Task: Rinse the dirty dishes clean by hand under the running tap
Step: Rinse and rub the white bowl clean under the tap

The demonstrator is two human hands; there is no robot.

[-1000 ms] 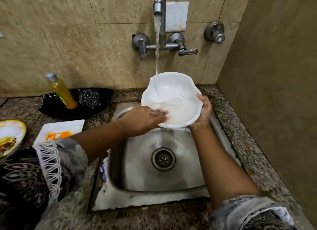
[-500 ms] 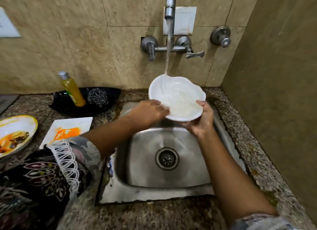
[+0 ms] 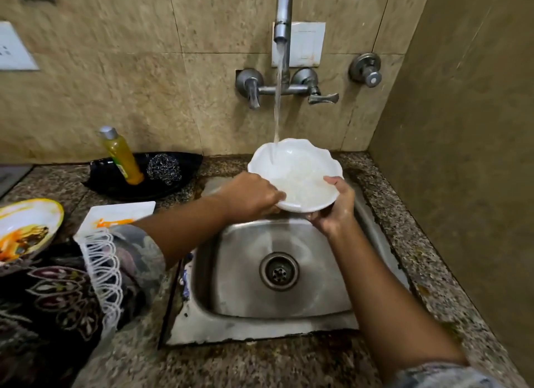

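Both my hands are on the white bowl (image 3: 297, 170): my left hand (image 3: 251, 195) grips its near-left rim with the fingers curled inside, and my right hand (image 3: 335, 208) cups the near-right side from below, thumb hooked over the rim. The bowl sits just beyond both hands, above the back of the sink (image 3: 277, 324), mouth tipped toward me. Water from the tap (image 3: 281, 11) strikes its far-left inner wall. I judge the next rub falls to the left, its fingers already inside. On the desk (image 3: 404, 220) to my left wait a stained square plate (image 3: 121, 214), a stained yellow-rimmed plate (image 3: 29, 228), a soap bottle (image 3: 121, 156) and a scrubber (image 3: 163, 168).
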